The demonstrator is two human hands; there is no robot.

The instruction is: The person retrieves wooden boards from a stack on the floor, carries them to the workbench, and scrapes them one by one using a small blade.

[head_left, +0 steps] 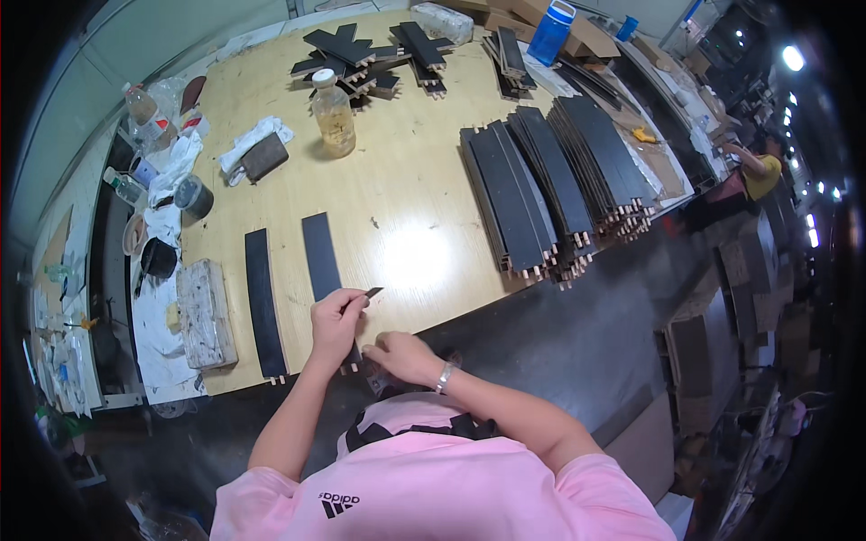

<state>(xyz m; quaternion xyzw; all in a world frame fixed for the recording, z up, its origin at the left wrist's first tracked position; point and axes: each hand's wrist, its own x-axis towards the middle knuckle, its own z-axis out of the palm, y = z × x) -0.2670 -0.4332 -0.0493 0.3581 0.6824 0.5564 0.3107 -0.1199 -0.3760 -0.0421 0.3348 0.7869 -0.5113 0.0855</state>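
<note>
My left hand point(334, 329) is closed in a pinch on a small dark blade-like piece point(373, 292), whose tip sticks out to the right. Beneath that hand lies a narrow dark board point(322, 252), with pale pegs at its near end by the table's front edge. My right hand point(408, 358), a silver watch at its wrist, is at the right side of that near end. Its fingers are bent together; whatever is between them is hidden. To the left, a second dark board point(261, 302) lies roughly parallel, also with pegs at its near end.
Stacked dark boards point(510, 194) stand at the table's right. More lie in a loose pile point(347, 54) at the back. A capped bottle point(334, 117), a dark block point(264, 160), a stained block point(206, 316) and cups point(193, 197) occupy the left half. A blue jug point(551, 34) stands far right.
</note>
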